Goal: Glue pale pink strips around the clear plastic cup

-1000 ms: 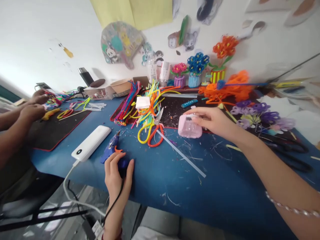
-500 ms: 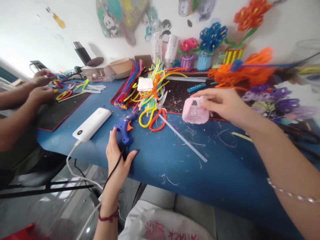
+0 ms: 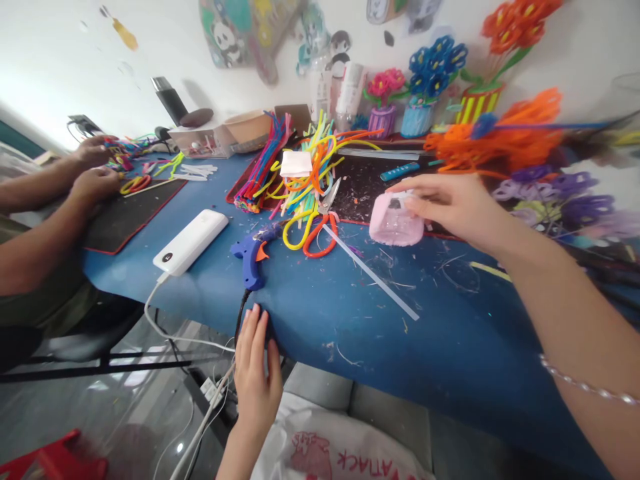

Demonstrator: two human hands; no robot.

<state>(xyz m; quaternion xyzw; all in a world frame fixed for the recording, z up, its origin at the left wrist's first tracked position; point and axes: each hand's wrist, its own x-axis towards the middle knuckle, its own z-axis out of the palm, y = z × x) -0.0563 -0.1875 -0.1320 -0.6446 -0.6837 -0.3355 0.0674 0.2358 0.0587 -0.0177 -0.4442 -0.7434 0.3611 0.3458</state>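
My right hand (image 3: 450,203) is closed on a small pink fuzzy container (image 3: 383,223) with a see-through front, at the red-edged dark mat. My left hand (image 3: 259,363) is at the table's front edge with its fingers stretched out and nothing in them. Just beyond its fingertips, a blue glue gun (image 3: 250,260) with an orange trigger lies on the table, its black cord running down past the hand. Scissors (image 3: 317,230) with one yellow and one red handle lie between the glue gun and the pink container. A translucent glue stick (image 3: 373,270) lies in front of them.
Bundles of colourful pipe cleaners (image 3: 313,157) lie behind the scissors. A white power bank (image 3: 191,241) with a cable is at left. Pipe-cleaner flowers in pots (image 3: 417,120) line the back. Orange loops (image 3: 500,133) crowd the right. A co-worker's hands (image 3: 95,170) work at far left.
My left hand has drawn back from beside the glue gun, down toward the table's front edge. My right hand keeps hold of the pink container. The view has shifted slightly.
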